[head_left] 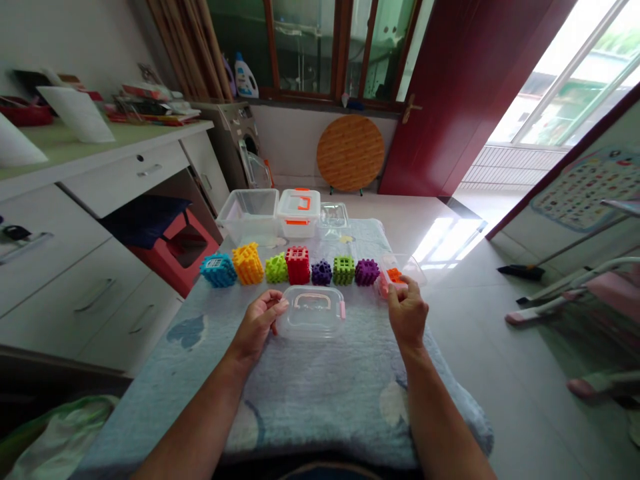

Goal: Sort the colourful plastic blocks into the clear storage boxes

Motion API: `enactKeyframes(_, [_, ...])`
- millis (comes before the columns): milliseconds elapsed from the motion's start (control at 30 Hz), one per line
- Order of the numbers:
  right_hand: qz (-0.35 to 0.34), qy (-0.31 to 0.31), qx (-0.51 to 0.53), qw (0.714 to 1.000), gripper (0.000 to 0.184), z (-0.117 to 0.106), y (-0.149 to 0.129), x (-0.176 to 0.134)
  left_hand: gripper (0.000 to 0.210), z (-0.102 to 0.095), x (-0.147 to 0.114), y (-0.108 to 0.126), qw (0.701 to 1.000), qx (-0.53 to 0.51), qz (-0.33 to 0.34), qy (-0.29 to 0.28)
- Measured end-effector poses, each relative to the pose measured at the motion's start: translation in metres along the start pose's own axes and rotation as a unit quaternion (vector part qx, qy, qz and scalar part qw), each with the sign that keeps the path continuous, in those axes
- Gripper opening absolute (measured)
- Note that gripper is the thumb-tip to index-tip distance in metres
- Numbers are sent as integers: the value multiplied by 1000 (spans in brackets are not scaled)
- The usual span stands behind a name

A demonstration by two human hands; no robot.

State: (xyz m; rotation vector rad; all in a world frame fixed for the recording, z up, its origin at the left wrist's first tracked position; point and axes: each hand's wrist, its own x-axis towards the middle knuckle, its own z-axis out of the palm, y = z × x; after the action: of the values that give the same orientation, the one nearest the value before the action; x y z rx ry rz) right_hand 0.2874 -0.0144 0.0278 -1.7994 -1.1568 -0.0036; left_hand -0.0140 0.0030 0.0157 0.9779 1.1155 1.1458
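My left hand (259, 321) is closed on the left edge of a clear plastic lid (313, 319) with a pale pink handle and a pink latch on its right side. At the right edge of the table, my right hand (409, 310) pinches the near side of a small clear-and-pink plastic box (384, 283). Orange pieces (395, 275) show in that box, partly hidden by my fingers. Beyond the lid runs a row of lattice block cubes: blue (219, 270), yellow (248, 263), lime (277, 268), red (298, 265), dark blue (321, 272), green (343, 271) and purple (367, 272).
Behind the cubes stand an open clear bin (249, 212), a lidded box with orange latches (299, 213) and a clear lid (334, 215). A blue patterned cloth (320, 393) covers the table. A red stool (193, 250) is at the left, a pink-seated chair (615, 290) at the right.
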Motion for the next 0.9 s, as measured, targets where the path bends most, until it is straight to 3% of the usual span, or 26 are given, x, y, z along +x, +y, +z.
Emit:
enactKeyframes(467, [-3,-17,-16,1000,38,7,10,14,40,2,0,0,999,-50,-12,-9])
enactKeyframes(733, [-6,-38,4,999,36,7,12,16,36,-1,1,-4,1000,-24,5,-14])
enactKeyframes(900, [-24,13,46,999,36,5,-1,3,34,-3,1,-6,1000,-12,18,-17])
